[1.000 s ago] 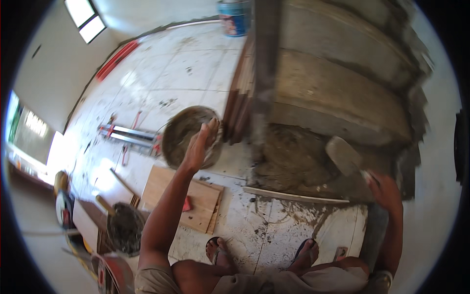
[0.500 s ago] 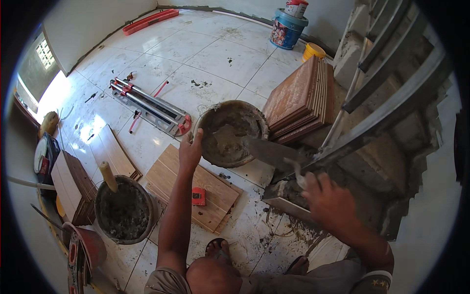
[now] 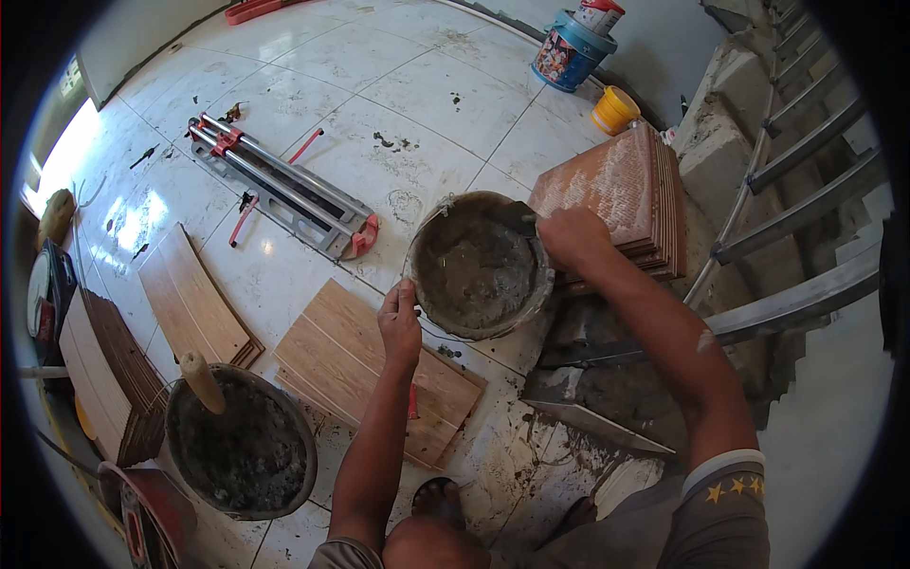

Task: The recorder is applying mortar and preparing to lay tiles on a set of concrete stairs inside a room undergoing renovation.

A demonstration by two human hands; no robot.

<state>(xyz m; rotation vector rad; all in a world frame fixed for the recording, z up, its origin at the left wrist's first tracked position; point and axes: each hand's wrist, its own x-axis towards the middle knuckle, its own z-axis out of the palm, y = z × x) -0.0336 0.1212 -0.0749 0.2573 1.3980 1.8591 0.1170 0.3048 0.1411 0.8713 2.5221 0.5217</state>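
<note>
A round bucket (image 3: 428,318) of wet grey mortar (image 3: 469,275) stands on the tiled floor in front of me. My left hand (image 3: 400,321) is closed on its near left rim, where a thin wire handle runs. My right hand (image 3: 574,239) grips a trowel at the bucket's far right edge. The trowel's dark blade (image 3: 515,217) dips inside the rim; its handle is hidden in my fist. Beneath my left forearm lie wood-look tiles (image 3: 332,346), with a red tape measure (image 3: 412,402) mostly covered by that arm.
A second mortar bucket (image 3: 305,465) with a wooden-handled tool stands at the lower left. A manual tile cutter (image 3: 284,194) lies beyond. Stacked brown tiles (image 3: 607,185) lean beside the metal-railed stairs (image 3: 806,318). Further tile stacks (image 3: 194,294) sit left; blue and yellow pails (image 3: 616,111) stand far right.
My right hand has swung the trowel from above the bottom step, up and left, into the bucket. My left hand has slid lower along the rim. The view has shifted.
</note>
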